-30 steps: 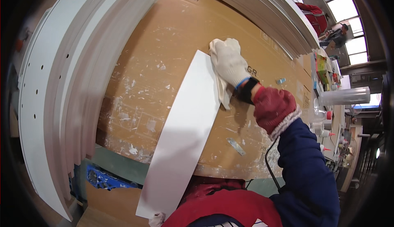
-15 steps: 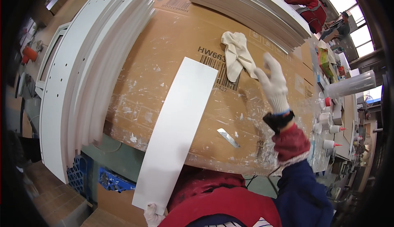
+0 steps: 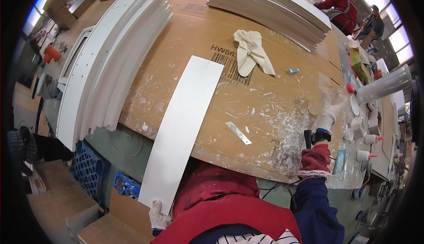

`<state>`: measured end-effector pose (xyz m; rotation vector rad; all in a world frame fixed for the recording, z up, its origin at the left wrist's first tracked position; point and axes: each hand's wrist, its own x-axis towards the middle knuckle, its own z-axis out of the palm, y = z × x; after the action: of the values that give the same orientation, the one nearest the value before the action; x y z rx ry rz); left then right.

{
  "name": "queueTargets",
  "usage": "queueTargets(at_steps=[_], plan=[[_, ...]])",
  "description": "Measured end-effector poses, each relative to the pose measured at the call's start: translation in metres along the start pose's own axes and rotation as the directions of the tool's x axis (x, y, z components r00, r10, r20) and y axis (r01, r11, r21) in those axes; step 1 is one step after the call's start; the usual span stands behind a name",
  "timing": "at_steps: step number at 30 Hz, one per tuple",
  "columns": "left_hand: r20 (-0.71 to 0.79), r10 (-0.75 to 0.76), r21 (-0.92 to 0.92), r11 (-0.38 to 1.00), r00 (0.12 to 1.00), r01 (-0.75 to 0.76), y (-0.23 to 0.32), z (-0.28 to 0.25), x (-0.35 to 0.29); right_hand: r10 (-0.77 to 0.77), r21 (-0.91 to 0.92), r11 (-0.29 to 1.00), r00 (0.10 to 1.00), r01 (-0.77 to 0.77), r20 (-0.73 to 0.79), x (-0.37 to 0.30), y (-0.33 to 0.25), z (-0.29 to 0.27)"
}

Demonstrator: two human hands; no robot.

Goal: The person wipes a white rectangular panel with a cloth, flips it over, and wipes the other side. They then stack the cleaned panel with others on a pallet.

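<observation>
At the near edge of the cardboard-covered surface (image 3: 274, 80), the left hand (image 3: 158, 216) clasps the long white panel (image 3: 183, 129) by its end — stiff, light, smooth, best held edgewise — while the right hand (image 3: 327, 111) reaches open-fingered toward the glue bottles (image 3: 369, 147).

Your left hand (image 3: 159, 216) sits low, close against your body, at the bottom of the view. It wears a white work glove, and its fingers are curled closed in a grip; only part of the hand shows, the wrist and forearm being hidden behind your chest.

Your right arm reaches forward and to the right, nearly straight. The sleeve is dark blue with a red cuff, and a dark band sits at the wrist. Your right hand (image 3: 327, 111) is also gloved in white, blurred, and extended well ahead of you. Whether its fingers are spread or closed cannot be made out.
</observation>
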<state>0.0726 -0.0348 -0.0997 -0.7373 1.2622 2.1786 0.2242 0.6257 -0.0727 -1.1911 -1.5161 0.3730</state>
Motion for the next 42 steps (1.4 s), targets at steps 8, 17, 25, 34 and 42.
queueTargets(at_steps=[8,17,25,34,42], plan=[[-0.086,0.007,-0.113,0.994,0.996,-0.016,-0.009,-0.002,-0.019,-0.480,0.136,0.852,0.650,0.505,0.589,-0.045,-0.090,0.053],[-0.097,-0.015,-0.130,0.992,0.995,0.002,-0.012,-0.015,-0.014,-0.461,0.048,0.499,0.218,0.865,0.860,-0.094,-0.184,0.116],[-0.128,0.036,-0.068,0.997,0.991,-0.045,-0.014,-0.026,-0.015,-0.484,0.034,0.377,0.166,0.926,0.859,-0.098,-0.200,0.141],[-0.167,0.022,-0.065,0.997,0.986,-0.033,-0.015,-0.025,-0.014,-0.147,-0.151,0.737,0.373,0.659,0.916,-0.089,-0.202,0.117],[-0.160,-0.004,0.013,1.000,0.987,0.006,-0.011,-0.027,-0.011,-0.130,0.321,0.947,0.927,0.011,0.351,-0.014,-0.070,0.078]])
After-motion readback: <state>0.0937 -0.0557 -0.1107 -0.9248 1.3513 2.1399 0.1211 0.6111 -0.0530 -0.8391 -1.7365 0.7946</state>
